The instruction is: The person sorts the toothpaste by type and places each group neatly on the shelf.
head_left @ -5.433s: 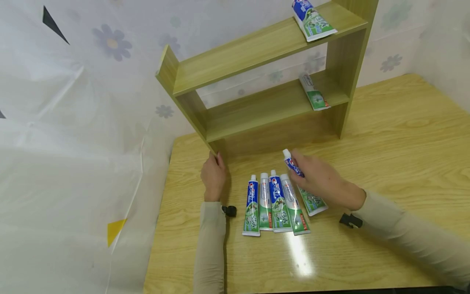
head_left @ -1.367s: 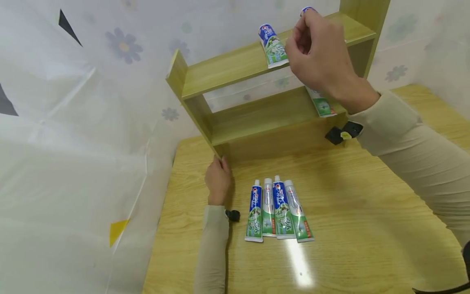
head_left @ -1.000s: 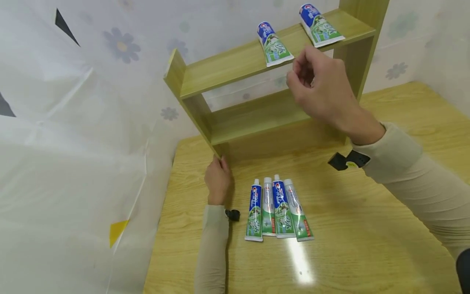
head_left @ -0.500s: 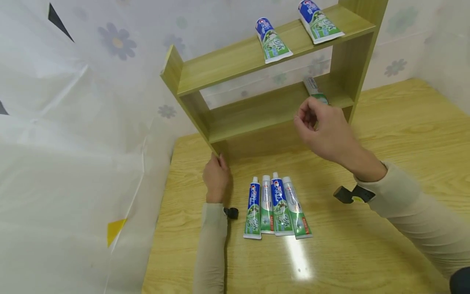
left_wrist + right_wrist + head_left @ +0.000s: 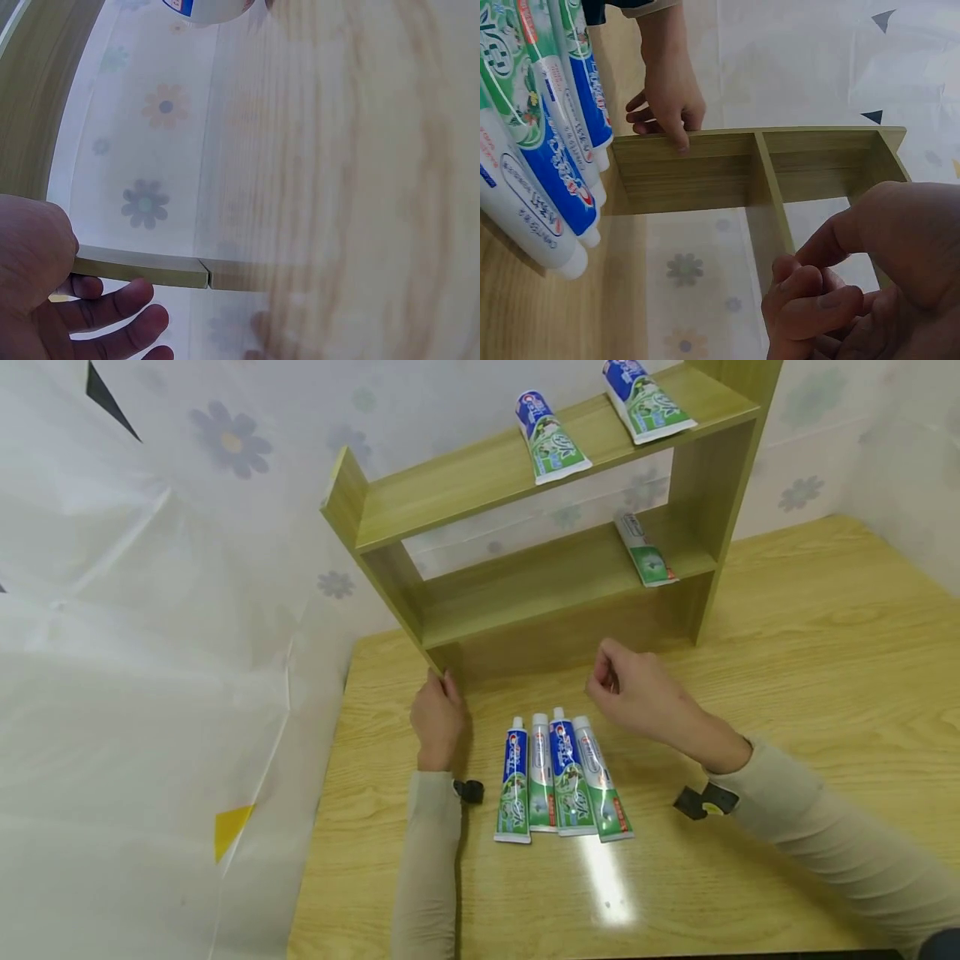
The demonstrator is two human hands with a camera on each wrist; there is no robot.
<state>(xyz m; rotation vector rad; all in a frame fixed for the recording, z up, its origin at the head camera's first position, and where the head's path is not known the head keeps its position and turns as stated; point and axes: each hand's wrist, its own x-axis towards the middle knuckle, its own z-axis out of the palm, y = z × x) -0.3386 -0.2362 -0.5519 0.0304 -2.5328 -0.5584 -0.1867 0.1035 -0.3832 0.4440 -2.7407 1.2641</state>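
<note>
My left hand grips the lower left side panel of a small wooden shelf; in the right wrist view its thumb lies inside the panel, its fingers outside. Over the table before the shelf is my right hand, fingers curled in and holding nothing. Just left of it several toothpaste tubes lie side by side, caps toward the shelf: blue-green ones alternating with white-green ones. On the top board rest two blue-green toothpaste tubes, one nearer the middle, one at the right. A white-green tube lies on the lower board's right.
The wooden table stretches right of the shelf and toward me. White sheeting hangs at the left, and a flower-patterned wall covering stands behind the shelf. Black wrist cameras sit under both cuffs.
My right hand lifted a blue-green toothpaste tube from the table's row, left it mid-top board, then came back down empty toward the remaining tubes. The left hand kept its hold on the shelf.
</note>
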